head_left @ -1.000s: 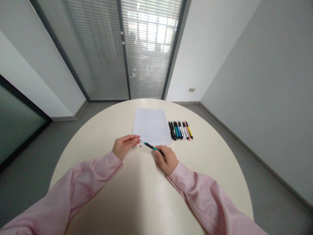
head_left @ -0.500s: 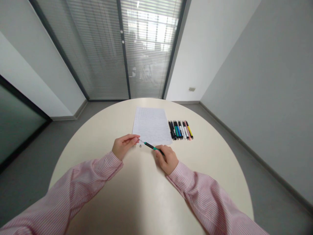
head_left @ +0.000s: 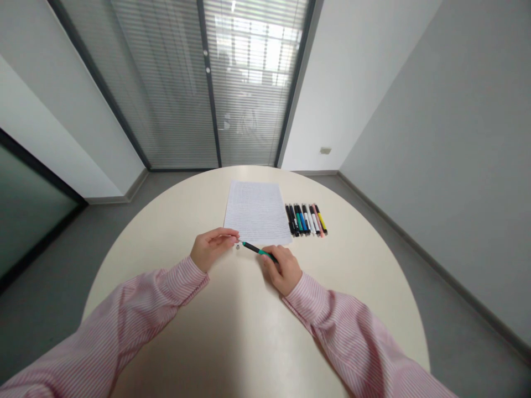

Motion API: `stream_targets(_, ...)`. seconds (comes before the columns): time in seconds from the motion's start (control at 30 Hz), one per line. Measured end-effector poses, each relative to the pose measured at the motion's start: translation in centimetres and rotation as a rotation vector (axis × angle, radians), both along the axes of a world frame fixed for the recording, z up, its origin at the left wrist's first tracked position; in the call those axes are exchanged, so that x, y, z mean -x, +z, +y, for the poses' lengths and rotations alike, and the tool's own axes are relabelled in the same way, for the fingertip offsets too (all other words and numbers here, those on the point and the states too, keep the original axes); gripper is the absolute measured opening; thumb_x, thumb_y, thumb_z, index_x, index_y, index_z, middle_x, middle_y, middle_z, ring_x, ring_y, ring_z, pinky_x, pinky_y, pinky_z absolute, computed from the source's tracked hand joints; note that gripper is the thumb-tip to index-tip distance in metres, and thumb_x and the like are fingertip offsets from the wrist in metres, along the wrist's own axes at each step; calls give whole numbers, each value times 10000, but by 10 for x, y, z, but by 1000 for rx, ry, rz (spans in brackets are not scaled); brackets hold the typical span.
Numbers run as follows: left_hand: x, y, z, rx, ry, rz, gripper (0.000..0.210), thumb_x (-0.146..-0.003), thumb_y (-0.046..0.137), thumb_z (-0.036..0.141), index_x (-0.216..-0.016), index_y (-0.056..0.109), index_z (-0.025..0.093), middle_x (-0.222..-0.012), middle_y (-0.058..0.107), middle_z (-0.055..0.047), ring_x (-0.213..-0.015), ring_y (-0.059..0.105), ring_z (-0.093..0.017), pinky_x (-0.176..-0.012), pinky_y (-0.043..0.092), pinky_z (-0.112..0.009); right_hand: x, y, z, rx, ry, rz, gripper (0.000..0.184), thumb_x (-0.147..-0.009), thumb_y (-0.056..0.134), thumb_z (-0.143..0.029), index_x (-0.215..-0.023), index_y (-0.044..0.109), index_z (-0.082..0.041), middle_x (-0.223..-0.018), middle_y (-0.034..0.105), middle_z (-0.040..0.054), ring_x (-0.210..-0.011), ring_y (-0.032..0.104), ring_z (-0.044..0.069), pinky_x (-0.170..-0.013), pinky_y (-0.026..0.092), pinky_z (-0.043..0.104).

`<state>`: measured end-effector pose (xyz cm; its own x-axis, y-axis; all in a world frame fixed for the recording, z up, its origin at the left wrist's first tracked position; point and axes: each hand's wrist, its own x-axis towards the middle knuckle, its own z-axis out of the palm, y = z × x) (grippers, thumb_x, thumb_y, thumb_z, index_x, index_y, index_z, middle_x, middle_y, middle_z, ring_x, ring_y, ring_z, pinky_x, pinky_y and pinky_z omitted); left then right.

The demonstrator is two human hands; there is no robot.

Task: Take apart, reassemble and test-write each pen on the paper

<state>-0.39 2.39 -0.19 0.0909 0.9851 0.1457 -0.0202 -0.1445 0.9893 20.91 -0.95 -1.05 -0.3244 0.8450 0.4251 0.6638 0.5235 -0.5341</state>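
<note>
My right hand (head_left: 284, 268) is closed around the rear of a black and green pen (head_left: 251, 247), which slants up to the left. At the pen's front end, the fingertips of my left hand (head_left: 213, 247) are pinched together on its thin tip; I cannot tell whether that is a refill or a spring. Just below those fingertips a tiny grey piece (head_left: 238, 246) lies on the table, perhaps a nose cone, too small to be sure. Behind the pen lies a sheet of lined paper (head_left: 257, 210).
Several pens (head_left: 307, 220) in black, green, blue, white, pink and yellow lie in a row right of the paper. Everything rests on a round cream table (head_left: 357, 260). Beyond its far edge stands a glass partition with blinds (head_left: 249, 127).
The left fingertips and the pen's front end have drawn closer together, so less of the thin tip shows. My right hand has hardly moved.
</note>
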Motion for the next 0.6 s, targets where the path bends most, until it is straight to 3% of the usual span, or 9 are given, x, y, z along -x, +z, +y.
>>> stream_targets(0.27, -2, -1, -3, -17, -59, -46, 369, -614, 753, 236, -943, 634, 121, -895, 693, -97, -814, 655, -183, -771, 547, -308, 1, 1, 1, -10, -1, -2, 180, -872, 408, -267, -891, 566, -182, -734, 599, 48, -700, 527, 177, -671, 392, 304)
stream_targets(0.4, -1, -2, -3, -135, -9, -24, 362, -657, 720, 215, -992, 601, 144, -834, 659, -52, -768, 633, -147, -687, 544, -258, 1, 0, 1, -8, 13, 4, 178, -874, 410, -265, -899, 563, -178, -748, 604, 51, -717, 531, 181, -680, 392, 310)
stream_targets(0.6, -2, -1, -5, -207, -49, 100, 338, -723, 654, 226, -1039, 564, 144, -809, 634, -49, -756, 615, -146, -666, 510, -254, 1, 1, 0, -15, 26, 1, 170, -875, 411, -258, -897, 560, -180, -752, 605, 49, -721, 531, 180, -681, 391, 310)
